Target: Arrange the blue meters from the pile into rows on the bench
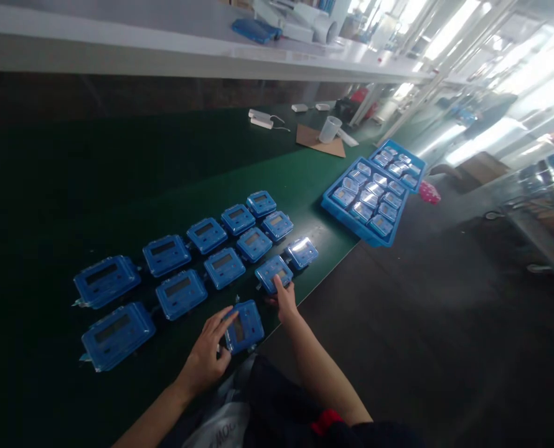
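My left hand (pixel 209 348) is closed on the left side of a blue boxed device (pixel 245 325) near the table's front edge, its fingers over the cover and the thumb at the side. To its right, my right hand (pixel 284 298) grips another blue device (pixel 273 274), thumb on top and fingers partly hidden beneath. Just behind that one lies a device with a shiny cover (pixel 302 252). Several more blue devices with dark display windows, such as this one (pixel 107 281), stretch in rows to the left on the green table (pixel 165 168).
Two blue trays, a near one (pixel 352 221) and a far one (pixel 421 165), hold several devices at the right. Farther back are a clear cup (pixel 330 129), cardboard (pixel 305 135) and white parts (pixel 261 122). A shelf (pixel 188 59) spans the back.
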{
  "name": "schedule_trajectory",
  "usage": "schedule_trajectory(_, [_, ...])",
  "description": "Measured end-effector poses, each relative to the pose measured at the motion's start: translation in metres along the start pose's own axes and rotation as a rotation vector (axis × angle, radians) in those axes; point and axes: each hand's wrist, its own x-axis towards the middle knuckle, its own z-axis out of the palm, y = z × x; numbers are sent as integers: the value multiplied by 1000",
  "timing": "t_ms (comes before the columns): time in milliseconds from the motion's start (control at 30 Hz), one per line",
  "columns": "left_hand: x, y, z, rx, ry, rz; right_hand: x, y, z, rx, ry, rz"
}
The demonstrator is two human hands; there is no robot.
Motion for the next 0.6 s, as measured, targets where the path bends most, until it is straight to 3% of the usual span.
schedule_trajectory(100, [-2, -8, -14, -173, 40, -201, 4, -8, -7, -12, -57, -2])
schedule_trajectory(167, [-3, -12, -24, -271, -14, -340, 5, -17, -23, -75, -132, 17])
schedule_trajectory(267, [-4, -13, -39, -404, -105, -437, 5, -37, -51, -243, -278, 58])
schedule_trajectory(333, [-5, -12, -45, -425, -133, -469, 3, -51, -58, -373, -310, 44])
schedule_trajectory(433, [-5, -8, -48, -346, -117, -478, -6, -58, -43, -572, -220, -75])
schedule_trajectory(533, [-4, -6, -41, -264, -81, -483, -18, -52, -13, -970, -70, -256])
schedule_trajectory(600, [-5, -5, -33, -203, -44, -509, -20, -50, 0, -1227, -42, -358])
